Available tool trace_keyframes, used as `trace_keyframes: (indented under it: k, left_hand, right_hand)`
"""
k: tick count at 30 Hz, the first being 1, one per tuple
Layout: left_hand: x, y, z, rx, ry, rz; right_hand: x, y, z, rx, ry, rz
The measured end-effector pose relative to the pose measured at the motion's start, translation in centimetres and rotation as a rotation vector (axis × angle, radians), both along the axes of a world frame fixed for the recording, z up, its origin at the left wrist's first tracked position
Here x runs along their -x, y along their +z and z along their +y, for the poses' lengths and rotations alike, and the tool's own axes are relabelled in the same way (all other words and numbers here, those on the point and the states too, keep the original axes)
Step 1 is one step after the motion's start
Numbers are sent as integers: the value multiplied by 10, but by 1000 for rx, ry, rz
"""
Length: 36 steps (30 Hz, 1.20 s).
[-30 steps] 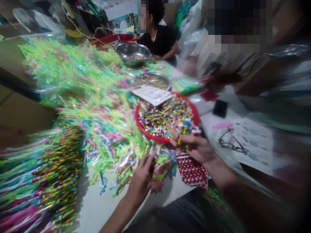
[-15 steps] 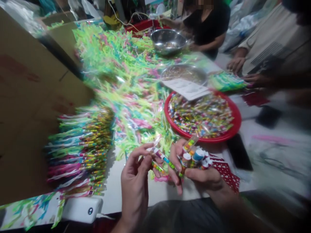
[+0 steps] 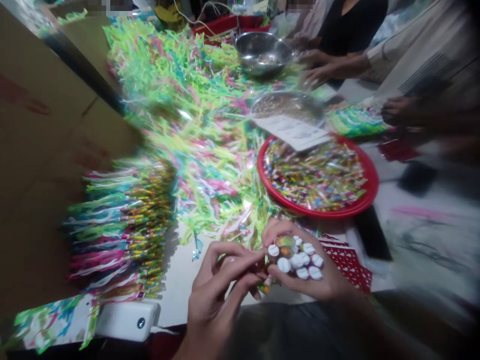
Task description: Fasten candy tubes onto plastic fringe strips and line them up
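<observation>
My right hand point(image 3: 318, 280) is closed round a bundle of small tubes point(image 3: 300, 260), their round white ends facing up toward me. One tube in the bundle shows a clear end with orange and green inside. My left hand point(image 3: 225, 285) meets the bundle's left side, its fingers bent and pinched together. Bits of yellow and orange from a small tube point(image 3: 265, 288) show just below its fingertips; the rest is hidden by the fingers. Beyond the hands stands a red basin point(image 3: 371, 190) heaped with similar colourful tubes.
Bright ribbon-like strips point(image 3: 195, 130) cover the table's middle. Stacked ribbon-tailed sticks point(image 3: 146, 225) lie left beside a cardboard box point(image 3: 48, 165). A power bank point(image 3: 127, 320) sits at the front edge. Metal bowls point(image 3: 262, 55), a paper sheet point(image 3: 292, 131) and co-workers' hands point(image 3: 318, 70) are farther back.
The tubes in my right hand now stand gathered with white ends up, where they were tilted and loose. My left hand has moved right against the bundle. A co-worker's hand reaches farther over the table.
</observation>
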<state>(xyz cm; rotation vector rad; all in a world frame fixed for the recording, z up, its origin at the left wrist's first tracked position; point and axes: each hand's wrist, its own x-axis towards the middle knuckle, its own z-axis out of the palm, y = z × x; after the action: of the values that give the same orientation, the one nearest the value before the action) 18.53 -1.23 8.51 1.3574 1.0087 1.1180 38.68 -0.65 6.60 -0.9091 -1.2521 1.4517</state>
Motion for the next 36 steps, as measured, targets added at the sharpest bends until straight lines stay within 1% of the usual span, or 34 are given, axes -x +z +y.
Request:
trace_keyframes:
  k: [1, 2, 3, 5, 7, 8, 10, 12, 14, 16, 18, 19, 21, 23, 25, 27, 28, 30, 32, 36]
  left_hand:
    - [0, 3, -2, -66, 3, 40]
    - [0, 5, -2, -133, -7, 69]
    - [1, 6, 0, -198, -21, 95]
    - [3, 5, 6, -316, -30, 155]
    - [3, 2, 12, -433, 7, 232]
    - [2, 0, 15, -496, 36, 275]
    - [-3, -4, 16, -607, 63, 339]
    - [-9, -12, 13, -676, 109, 365]
    - [-12, -21, 8, -656, 168, 359]
    - [-11, -30, 4, -537, 196, 273]
    - [-5, -32, 4, -413, 167, 162]
    - [1, -29, 7, -372, 129, 131]
    - [13, -17, 16, -329, 1, 142]
    - [23, 5, 30, -304, -188, 246]
    - [30, 28, 45, -320, -378, 409]
    - [32, 46, 56, -331, -535, 560]
    - [32, 52, 60, -317, -601, 616]
    - [30, 57, 64, -279, -697, 693]
    - [27, 56, 65, -294, -766, 762]
    - [23, 49, 62, -457, -829, 885]
  right_hand:
    - [2, 0, 0, -52, -28, -41]
    - [5, 1, -1, -69, -37, -48]
    - [8, 0, -2, -30, -20, -18]
    - [16, -1, -5, 159, 50, 130]
    - [23, -4, -8, 346, 111, 272]
    - [27, -5, -10, 396, 121, 315]
    - [34, -9, -13, 420, 84, 360]
    - [41, -11, -15, 406, 37, 409]
    - [46, -13, -18, 405, 3, 439]
    - [48, -12, -20, 401, -21, 410]
    - [45, -10, -20, 356, -23, 310]
    - [42, -9, -20, 309, -19, 233]
    - [34, -8, -18, 200, 12, 18]
    - [26, -8, -15, 65, 26, -221]
    - [20, -9, -13, -81, 59, -416]
    - [16, -12, -11, -169, 86, -553]
    - [15, -13, -11, -185, 102, -600]
    - [13, -15, -11, -194, 136, -663]
    - [11, -15, -12, -201, 164, -696]
    - [6, -11, -14, -147, 152, -726]
